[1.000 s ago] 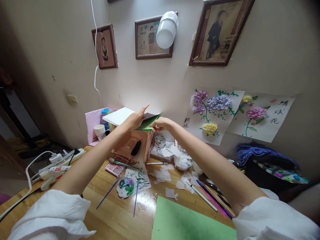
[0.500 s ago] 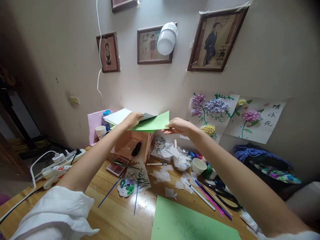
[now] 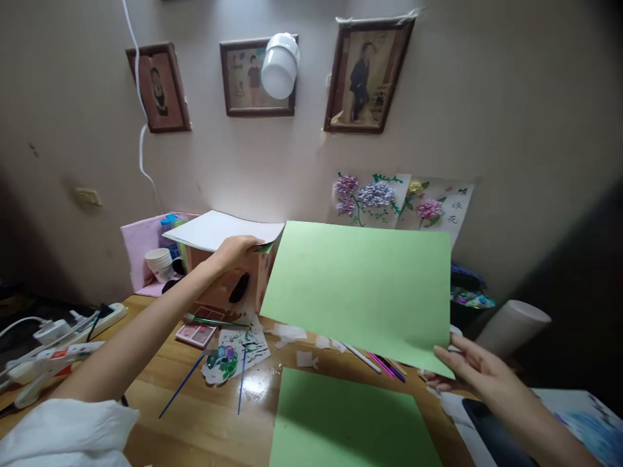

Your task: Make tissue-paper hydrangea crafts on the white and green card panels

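Note:
My right hand [image 3: 470, 366] pinches the lower right corner of a green sheet of paper [image 3: 360, 285], which hangs in the air over the table. My left hand [image 3: 239, 248] grips the right edge of a stack of paper [image 3: 219, 230], white on top with green beneath, lying on a pinkish box [image 3: 228, 285]. Below the raised sheet, a second green sheet [image 3: 341, 421] lies flat on the wooden table [image 3: 204, 428]. The raised sheet hides much of the table behind it.
Left of centre lie a paint palette [image 3: 221, 364], brushes [image 3: 181, 387] and a paint-marked paper [image 3: 257, 344]. Paper cups [image 3: 159, 259] stand at the back left. Power strips [image 3: 68, 353] lie at the left edge. Pens [image 3: 363, 359] and a dark phone-like object [image 3: 491, 428] are on the right.
The green sheet has come away from the stack, drawn right and towards me by my right hand. My left hand stays at the stack. The view has shifted to the right.

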`<control>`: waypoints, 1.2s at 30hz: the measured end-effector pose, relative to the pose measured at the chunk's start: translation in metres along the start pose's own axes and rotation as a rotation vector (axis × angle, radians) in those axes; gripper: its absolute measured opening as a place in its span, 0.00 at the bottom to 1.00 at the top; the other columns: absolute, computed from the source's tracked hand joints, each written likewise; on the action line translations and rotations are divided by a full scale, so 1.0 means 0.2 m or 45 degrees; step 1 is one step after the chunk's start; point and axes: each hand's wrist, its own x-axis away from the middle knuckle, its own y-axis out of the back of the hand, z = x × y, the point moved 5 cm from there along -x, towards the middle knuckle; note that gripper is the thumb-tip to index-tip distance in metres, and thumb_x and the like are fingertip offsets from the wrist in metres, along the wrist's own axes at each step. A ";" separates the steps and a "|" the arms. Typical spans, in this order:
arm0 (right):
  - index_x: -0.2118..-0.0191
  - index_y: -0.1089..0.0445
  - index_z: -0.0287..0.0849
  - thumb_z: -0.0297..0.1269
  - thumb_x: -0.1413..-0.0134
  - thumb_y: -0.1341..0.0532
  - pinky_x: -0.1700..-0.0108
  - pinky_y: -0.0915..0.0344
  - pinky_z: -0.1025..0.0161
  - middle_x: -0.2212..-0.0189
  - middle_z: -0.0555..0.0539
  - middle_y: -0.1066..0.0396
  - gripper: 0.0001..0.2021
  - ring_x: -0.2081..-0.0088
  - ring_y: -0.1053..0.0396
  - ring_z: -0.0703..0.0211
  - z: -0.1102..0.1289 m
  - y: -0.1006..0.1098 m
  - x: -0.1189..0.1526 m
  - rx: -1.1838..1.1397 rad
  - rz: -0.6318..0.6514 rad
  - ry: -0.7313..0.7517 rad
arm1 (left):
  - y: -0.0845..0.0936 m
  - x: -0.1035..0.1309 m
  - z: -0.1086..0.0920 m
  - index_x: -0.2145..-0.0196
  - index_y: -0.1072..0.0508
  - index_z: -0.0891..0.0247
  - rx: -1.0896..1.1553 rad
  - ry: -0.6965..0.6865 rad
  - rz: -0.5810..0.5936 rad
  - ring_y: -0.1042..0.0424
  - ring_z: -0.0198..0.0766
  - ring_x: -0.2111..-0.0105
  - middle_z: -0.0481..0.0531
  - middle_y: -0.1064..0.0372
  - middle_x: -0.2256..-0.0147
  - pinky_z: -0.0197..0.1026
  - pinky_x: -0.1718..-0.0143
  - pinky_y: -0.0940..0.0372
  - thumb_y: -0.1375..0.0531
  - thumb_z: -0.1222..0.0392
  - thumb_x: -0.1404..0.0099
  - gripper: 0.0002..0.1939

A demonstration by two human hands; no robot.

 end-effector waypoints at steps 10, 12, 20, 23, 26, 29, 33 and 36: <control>0.59 0.29 0.41 0.54 0.62 0.36 0.74 0.32 0.62 0.80 0.47 0.29 0.25 0.76 0.30 0.55 -0.37 0.09 0.22 -0.104 -0.030 -0.095 | -0.03 0.13 -0.18 0.45 0.39 0.65 -0.090 0.012 -0.232 0.46 0.49 0.43 0.61 0.44 0.43 0.51 0.43 0.49 0.52 0.44 0.36 0.28; 0.59 0.29 0.40 0.53 0.60 0.36 0.75 0.33 0.64 0.81 0.48 0.30 0.24 0.78 0.31 0.58 -0.44 0.11 0.23 -0.115 0.028 -0.140 | -0.08 0.24 -0.32 0.46 0.38 0.65 0.075 0.139 -0.323 0.43 0.46 0.45 0.60 0.41 0.46 0.48 0.43 0.48 0.56 0.46 0.34 0.26; 0.61 0.30 0.43 0.58 0.56 0.41 0.77 0.34 0.66 0.82 0.47 0.29 0.24 0.81 0.30 0.59 -0.81 0.15 0.29 0.053 0.409 -0.316 | -0.81 0.94 -0.78 0.55 0.30 0.59 1.391 0.949 0.593 0.28 0.45 0.60 0.54 0.27 0.59 0.45 0.58 0.34 0.50 0.35 0.41 0.28; 0.65 0.31 0.43 0.57 0.57 0.40 0.77 0.35 0.67 0.80 0.46 0.28 0.21 0.80 0.28 0.58 -0.93 0.16 0.35 0.136 0.547 -0.404 | -0.94 1.13 -0.84 0.57 0.29 0.61 1.644 1.169 0.677 0.27 0.47 0.62 0.55 0.26 0.62 0.45 0.60 0.33 0.41 0.37 0.48 0.29; 0.72 0.34 0.42 0.52 0.55 0.39 0.78 0.37 0.69 0.81 0.48 0.30 0.16 0.79 0.29 0.61 -1.00 0.19 0.37 0.180 0.561 -0.440 | -0.98 1.24 -0.89 0.59 0.28 0.61 1.631 1.191 0.767 0.27 0.47 0.63 0.55 0.26 0.63 0.45 0.62 0.33 0.41 0.37 0.48 0.27; 0.74 0.39 0.42 0.48 0.53 0.40 0.78 0.39 0.71 0.82 0.51 0.31 0.14 0.80 0.31 0.64 -1.01 0.23 0.32 0.262 0.467 -0.408 | -1.00 1.24 -0.90 0.60 0.28 0.60 1.451 1.092 0.739 0.28 0.47 0.61 0.55 0.27 0.62 0.45 0.61 0.33 0.44 0.38 0.45 0.25; 0.74 0.41 0.41 0.45 0.52 0.41 0.80 0.42 0.71 0.84 0.52 0.34 0.13 0.81 0.32 0.63 -0.96 0.29 0.24 0.553 0.322 -0.373 | -0.98 1.15 -0.82 0.51 0.36 0.63 0.873 0.905 0.371 0.30 0.47 0.60 0.57 0.30 0.60 0.47 0.57 0.36 0.45 0.41 0.43 0.29; 0.75 0.40 0.41 0.43 0.50 0.43 0.80 0.44 0.69 0.82 0.49 0.32 0.12 0.81 0.33 0.62 -0.87 0.30 0.18 0.812 0.217 -0.325 | -0.98 1.09 -0.80 0.42 0.48 0.63 0.528 0.779 0.300 0.31 0.44 0.68 0.57 0.33 0.60 0.47 0.62 0.36 0.48 0.43 0.41 0.34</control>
